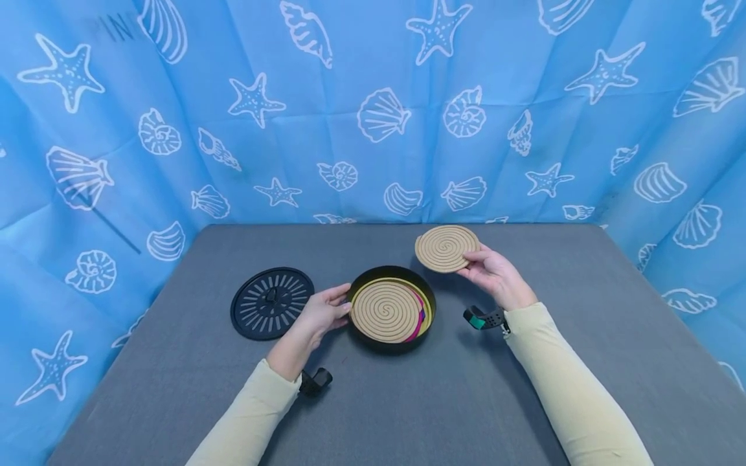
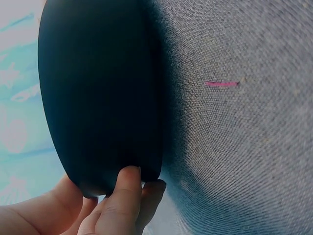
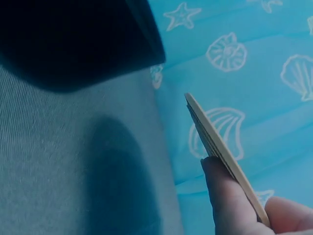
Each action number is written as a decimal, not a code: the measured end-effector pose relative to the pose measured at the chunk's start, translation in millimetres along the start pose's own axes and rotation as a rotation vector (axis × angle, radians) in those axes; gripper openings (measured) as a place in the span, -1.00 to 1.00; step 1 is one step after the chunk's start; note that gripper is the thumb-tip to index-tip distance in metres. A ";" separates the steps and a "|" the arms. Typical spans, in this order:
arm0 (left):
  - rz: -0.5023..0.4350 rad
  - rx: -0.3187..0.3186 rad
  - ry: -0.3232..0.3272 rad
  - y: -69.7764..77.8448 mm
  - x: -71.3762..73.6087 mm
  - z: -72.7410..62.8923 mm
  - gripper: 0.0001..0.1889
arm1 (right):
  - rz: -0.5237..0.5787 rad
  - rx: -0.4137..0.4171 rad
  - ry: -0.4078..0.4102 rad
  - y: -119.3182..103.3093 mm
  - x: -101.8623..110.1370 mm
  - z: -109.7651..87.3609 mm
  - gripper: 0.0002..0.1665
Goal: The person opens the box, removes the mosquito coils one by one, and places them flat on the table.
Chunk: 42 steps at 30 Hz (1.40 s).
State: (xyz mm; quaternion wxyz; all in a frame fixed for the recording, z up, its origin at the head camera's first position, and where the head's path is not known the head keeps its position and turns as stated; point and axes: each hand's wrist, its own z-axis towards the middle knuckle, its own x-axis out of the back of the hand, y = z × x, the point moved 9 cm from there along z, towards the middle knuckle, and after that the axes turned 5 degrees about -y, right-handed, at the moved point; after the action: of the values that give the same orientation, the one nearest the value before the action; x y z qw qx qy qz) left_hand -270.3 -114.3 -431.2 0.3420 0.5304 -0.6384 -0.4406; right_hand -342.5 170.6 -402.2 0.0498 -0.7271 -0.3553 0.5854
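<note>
Held disc: tan spiral disc (image 1: 445,248), raised above the table (image 1: 402,408), to the right of and apart from the black dish (image 1: 392,348); tilted, edge-on in the right wrist view.
Right hand (image 1: 492,277): thumb and fingers clamped on the disc's near right rim.
Left hand (image 1: 322,315): fingers and thumb clamped on the dish's left wall; the dish rests upright on the table.
Dish contents: 1 lower disc (image 1: 384,310), also tan and spiral, lying over a yellow layer (image 1: 429,309); a magenta edge (image 1: 415,331) shows at its right.
Slotted lid (image 1: 272,303): flat on the table, left of the dish and apart from it.
Handling, as judged: keep the right pinch light, since a coiled disc may crack or loosen; level it and keep its edge off the dish rim.
Bracing, as judged: the left grip should hold the dish without tipping it.
Surface: grey woven cloth; 1 small pink mark (image 2: 221,84) near the dish in the left wrist view.
Room: blue curtain (image 1: 350,136) behind and at 2 sides, printed with white shells and starfish; faint lettering at upper left, not fully legible.
Person: pale yellow sleeves (image 1: 574,388); 1 dark band (image 1: 485,318) visible at the right wrist.
</note>
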 end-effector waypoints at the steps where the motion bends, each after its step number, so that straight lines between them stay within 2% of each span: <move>1: 0.001 0.001 -0.002 0.4 -0.3 0.1 -0.49 | 0.006 -0.004 0.010 -0.6 2.4 1.3 -0.12; 7: -0.001 0.016 0.018 -1.2 0.3 1.1 -0.49 | 0.073 -0.038 0.069 -0.2 11.2 11.7 -0.11; 12: -0.001 0.015 0.029 -1.4 1.1 1.2 -0.49 | 0.059 -0.056 0.127 1.1 23.1 23.9 -0.13; 19: 0.018 0.002 0.012 -0.2 -1.2 -0.4 -0.50 | 0.065 -0.053 0.146 -1.3 33.9 33.3 -0.12; 22: 0.017 0.005 0.022 -0.9 0.4 0.1 -0.50 | 0.028 -0.060 0.158 -2.5 36.6 35.7 -0.13; 32: 0.018 0.007 0.030 -1.5 1.4 -0.5 -0.50 | -0.190 -0.141 0.097 -4.6 34.7 38.4 -0.21; 39: 0.018 0.010 0.035 -1.3 1.9 0.5 -0.50 | -0.366 -0.145 0.155 -14.4 40.6 30.4 -0.26; 42: 0.015 0.016 0.039 -2.2 2.1 0.9 -0.50 | -0.388 -0.142 0.165 -17.3 40.6 25.6 -0.28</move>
State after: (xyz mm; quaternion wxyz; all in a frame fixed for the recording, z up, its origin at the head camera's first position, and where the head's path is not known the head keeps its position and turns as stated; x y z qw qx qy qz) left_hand -270.7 -116.3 -433.6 0.3537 0.5367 -0.6391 -0.4224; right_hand -370.6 198.0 -434.8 0.1391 -0.6923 -0.5236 0.4767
